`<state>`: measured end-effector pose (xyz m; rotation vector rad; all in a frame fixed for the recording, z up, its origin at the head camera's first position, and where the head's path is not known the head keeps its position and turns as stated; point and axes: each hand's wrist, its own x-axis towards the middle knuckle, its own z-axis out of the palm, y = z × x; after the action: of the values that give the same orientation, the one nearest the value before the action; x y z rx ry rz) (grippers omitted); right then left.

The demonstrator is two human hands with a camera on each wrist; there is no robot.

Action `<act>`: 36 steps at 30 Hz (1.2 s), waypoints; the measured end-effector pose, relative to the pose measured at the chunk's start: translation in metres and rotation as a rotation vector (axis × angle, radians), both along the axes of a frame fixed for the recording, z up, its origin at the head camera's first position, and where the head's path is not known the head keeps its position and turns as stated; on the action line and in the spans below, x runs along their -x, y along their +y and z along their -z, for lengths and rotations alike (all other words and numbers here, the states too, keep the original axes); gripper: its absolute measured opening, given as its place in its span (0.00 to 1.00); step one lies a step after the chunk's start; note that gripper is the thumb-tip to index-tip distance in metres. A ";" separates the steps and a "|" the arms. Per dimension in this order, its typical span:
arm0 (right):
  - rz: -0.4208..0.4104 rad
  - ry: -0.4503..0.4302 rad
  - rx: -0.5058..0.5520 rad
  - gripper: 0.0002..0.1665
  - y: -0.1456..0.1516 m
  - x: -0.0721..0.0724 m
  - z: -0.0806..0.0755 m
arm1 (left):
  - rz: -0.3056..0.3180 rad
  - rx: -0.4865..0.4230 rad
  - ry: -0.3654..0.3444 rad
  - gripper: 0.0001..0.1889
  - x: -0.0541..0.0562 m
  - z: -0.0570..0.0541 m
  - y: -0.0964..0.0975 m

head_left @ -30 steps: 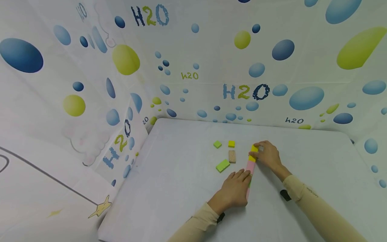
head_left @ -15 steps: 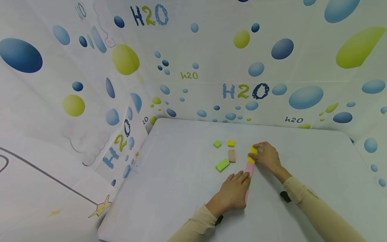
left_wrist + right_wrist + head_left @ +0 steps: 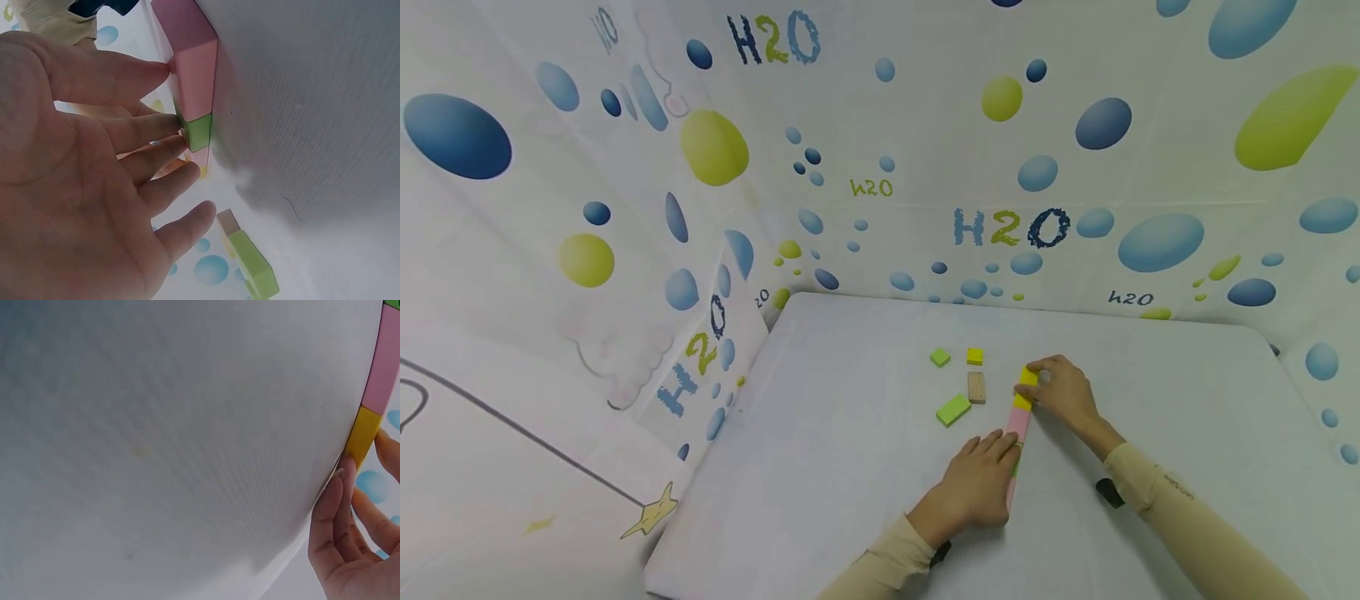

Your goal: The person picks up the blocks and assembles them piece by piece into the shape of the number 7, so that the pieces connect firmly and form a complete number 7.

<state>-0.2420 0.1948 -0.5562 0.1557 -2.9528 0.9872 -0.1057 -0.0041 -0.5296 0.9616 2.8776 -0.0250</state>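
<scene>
A straight row of wooden blocks lies on the white table, running away from the person in the head view. From far to near come a yellow block [image 3: 1027, 387], a pink block [image 3: 1018, 422], a small green block [image 3: 199, 132] and another pink block [image 3: 195, 75]. My right hand [image 3: 1067, 392] pinches the yellow end block between thumb and fingers. With fingers extended, my left hand [image 3: 973, 482] lies along the left side of the row, fingertips at the green and pink blocks. It covers part of the near half in the head view.
Left of the row lie a light green oblong block [image 3: 953, 410], a bare wood block [image 3: 976, 387], a small green block [image 3: 940, 357] and a small yellow block [image 3: 974, 357]. A patterned cloth wall [image 3: 925, 242] borders the white table [image 3: 820, 433] behind.
The row of blocks has slid a little toward the person and slightly left, with both hands moving along with it. The loose blocks stay in place.
</scene>
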 end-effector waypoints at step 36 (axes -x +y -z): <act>0.001 0.006 -0.010 0.29 0.001 -0.003 -0.003 | 0.019 -0.036 0.044 0.37 -0.008 0.005 -0.009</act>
<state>-0.2393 0.1954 -0.5528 0.1579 -2.9523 0.9699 -0.0981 -0.0131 -0.5342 1.0076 2.9179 0.0037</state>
